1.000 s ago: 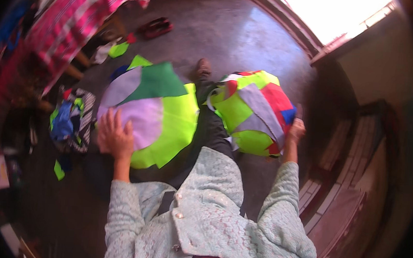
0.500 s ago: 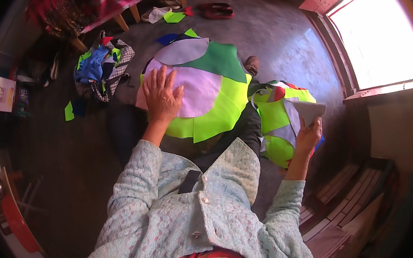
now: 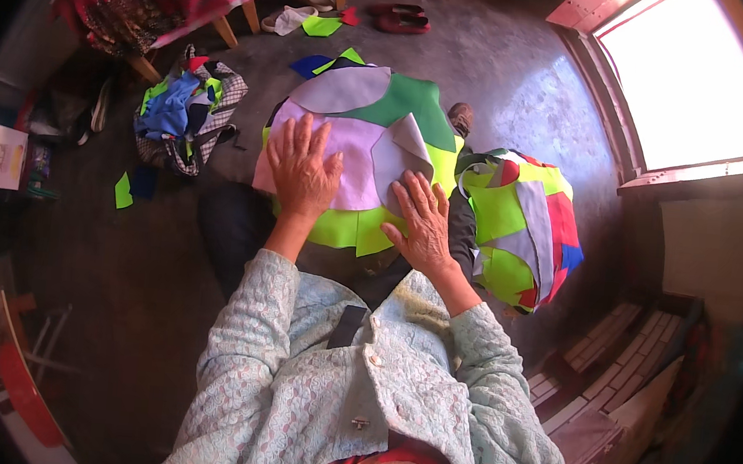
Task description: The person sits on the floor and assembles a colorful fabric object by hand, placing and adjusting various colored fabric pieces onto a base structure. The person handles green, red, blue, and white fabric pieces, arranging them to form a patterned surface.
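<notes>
Left of frame: checked bag of scraps, probably set within reach. Centre: left hand, fingers spread flat on lilac piece, gripping nothing, likely steadying patchwork pile. Just right: right hand, fingers extended on grey piece, upper corner curled, seemingly pressing it flat. Centre-right: second patchwork bundle.

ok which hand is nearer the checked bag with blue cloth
Left: the left hand, on the lilac piece, is right of the checked bag; the right hand, fingertips on a grey piece, is farther right.
</notes>
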Action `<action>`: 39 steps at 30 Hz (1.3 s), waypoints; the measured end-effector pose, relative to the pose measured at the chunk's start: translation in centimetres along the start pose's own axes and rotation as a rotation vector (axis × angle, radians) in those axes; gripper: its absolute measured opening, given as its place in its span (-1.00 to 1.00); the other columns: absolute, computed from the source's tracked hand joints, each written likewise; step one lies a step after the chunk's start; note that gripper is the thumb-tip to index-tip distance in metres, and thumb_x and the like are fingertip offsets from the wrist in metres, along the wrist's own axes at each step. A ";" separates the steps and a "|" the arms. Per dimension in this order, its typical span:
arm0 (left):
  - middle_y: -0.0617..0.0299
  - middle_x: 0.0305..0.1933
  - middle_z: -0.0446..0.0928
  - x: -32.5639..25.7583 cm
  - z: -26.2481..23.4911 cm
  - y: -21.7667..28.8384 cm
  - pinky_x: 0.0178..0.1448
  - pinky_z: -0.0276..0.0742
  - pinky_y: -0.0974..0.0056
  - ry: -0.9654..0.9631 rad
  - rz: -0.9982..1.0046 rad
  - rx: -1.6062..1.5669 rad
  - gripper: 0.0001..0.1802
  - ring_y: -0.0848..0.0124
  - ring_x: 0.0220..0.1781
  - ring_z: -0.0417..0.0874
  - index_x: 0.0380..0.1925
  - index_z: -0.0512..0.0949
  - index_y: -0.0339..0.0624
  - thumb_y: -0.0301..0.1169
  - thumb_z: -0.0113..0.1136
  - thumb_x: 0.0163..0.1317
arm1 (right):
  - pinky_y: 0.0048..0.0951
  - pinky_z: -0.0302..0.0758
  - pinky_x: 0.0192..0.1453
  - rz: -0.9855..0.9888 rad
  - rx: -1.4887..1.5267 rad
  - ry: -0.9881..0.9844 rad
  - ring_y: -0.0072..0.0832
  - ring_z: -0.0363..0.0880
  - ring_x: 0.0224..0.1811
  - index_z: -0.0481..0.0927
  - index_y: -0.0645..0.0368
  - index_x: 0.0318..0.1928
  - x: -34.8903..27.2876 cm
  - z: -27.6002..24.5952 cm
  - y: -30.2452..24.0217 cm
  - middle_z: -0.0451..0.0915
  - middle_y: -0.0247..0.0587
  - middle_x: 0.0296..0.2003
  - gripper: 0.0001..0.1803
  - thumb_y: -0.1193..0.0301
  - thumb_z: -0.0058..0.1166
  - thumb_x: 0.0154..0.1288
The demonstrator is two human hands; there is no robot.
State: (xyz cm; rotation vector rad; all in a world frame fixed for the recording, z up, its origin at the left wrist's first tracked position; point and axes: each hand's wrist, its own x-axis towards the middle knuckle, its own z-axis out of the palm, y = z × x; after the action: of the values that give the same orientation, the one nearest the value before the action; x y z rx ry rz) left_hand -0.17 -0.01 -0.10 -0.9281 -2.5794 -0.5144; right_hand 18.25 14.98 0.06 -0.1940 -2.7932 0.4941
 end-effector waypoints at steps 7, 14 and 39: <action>0.16 0.40 0.31 -0.1 -0.2 0.0 0.45 0.03 -0.19 -0.017 -0.004 0.015 -0.41 0.06 0.46 0.22 0.23 0.44 0.05 -0.12 0.20 0.18 | -0.13 0.24 0.35 0.165 0.202 0.357 -0.14 0.33 0.35 0.60 0.05 0.04 0.4 0.6 1.0 0.43 -0.10 0.25 -0.65 0.37 0.19 0.21; 0.13 0.37 0.34 0.0 0.3 -0.3 0.45 0.02 -0.23 0.009 0.014 0.001 -0.43 0.02 0.45 0.23 0.19 0.49 0.02 -0.08 0.17 0.17 | -0.19 0.45 -0.07 0.550 0.254 0.423 -0.21 0.52 -0.13 0.60 0.07 -0.08 4.4 -0.2 4.7 0.52 -0.19 -0.21 -0.66 0.23 0.29 0.16; 0.13 0.40 0.30 -0.1 0.2 -0.1 0.46 0.00 -0.23 -0.008 0.004 0.001 -0.42 0.04 0.48 0.19 0.21 0.46 0.02 -0.07 0.16 0.20 | -0.47 0.43 -0.25 0.798 0.638 0.477 -0.51 0.49 -0.41 0.61 0.31 -0.42 2.3 0.9 5.2 0.49 -0.28 -0.43 -0.74 0.34 0.33 0.10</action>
State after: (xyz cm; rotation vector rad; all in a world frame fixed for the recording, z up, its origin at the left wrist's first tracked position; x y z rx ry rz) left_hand -0.19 -0.10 -0.32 -0.9364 -2.5844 -0.5086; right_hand 16.23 19.97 -1.99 -1.1104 -1.8842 1.2737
